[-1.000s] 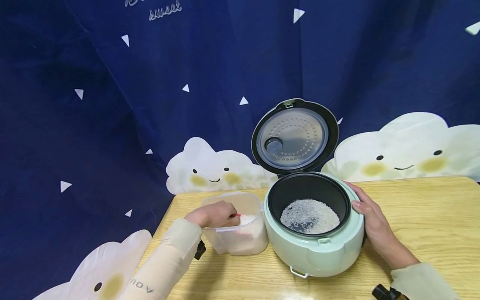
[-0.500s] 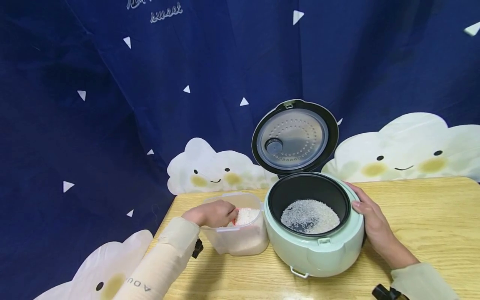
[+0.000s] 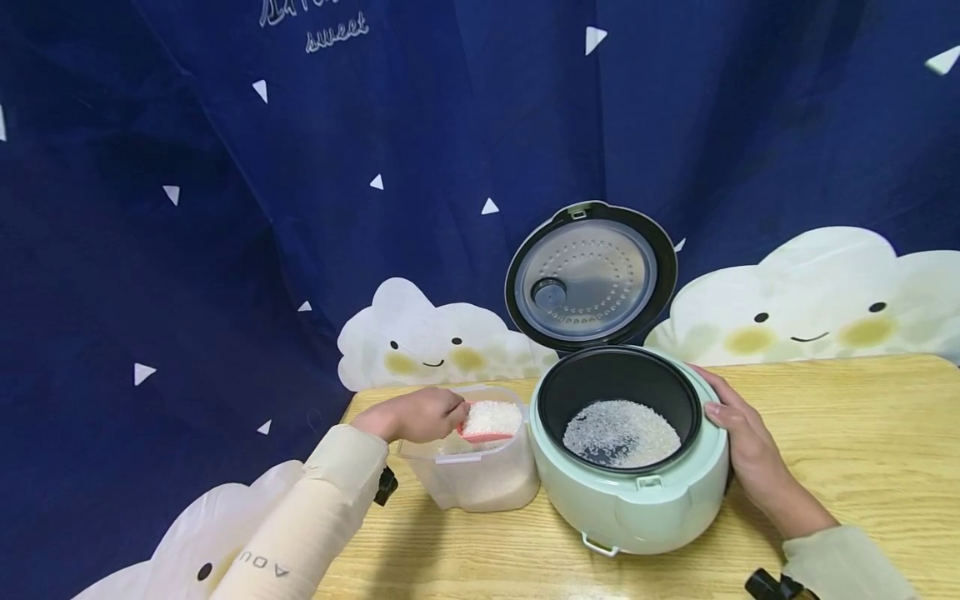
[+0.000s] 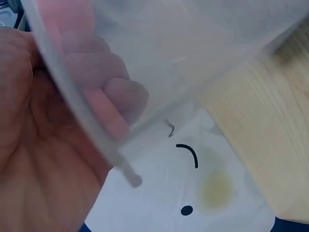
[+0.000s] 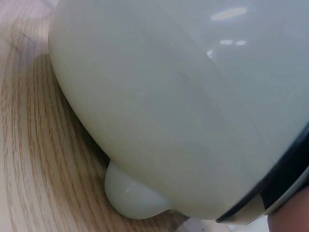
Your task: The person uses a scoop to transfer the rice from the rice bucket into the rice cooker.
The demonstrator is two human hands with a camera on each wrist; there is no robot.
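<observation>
My left hand holds a pinkish-red scoop by its handle. White rice is heaped in the scoop, which is level with the rim of a clear plastic container. In the left wrist view, the curled fingers and the pink handle show blurred through the container's wall. A mint-green rice cooker stands to the right, lid raised, with rice in its dark inner pot. My right hand grips the cooker's right side, thumb on the rim; its other fingers are mostly hidden.
Both containers stand on a light wooden table, the plastic one close against the cooker's left side. A dark blue curtain with white clouds and triangles hangs behind the table. A white carrying handle's end juts from the cooker's front.
My left hand has drawn back left and up, lifting the scoop out of the container's rice with a full load. My right hand and the cooker have stayed in place.
</observation>
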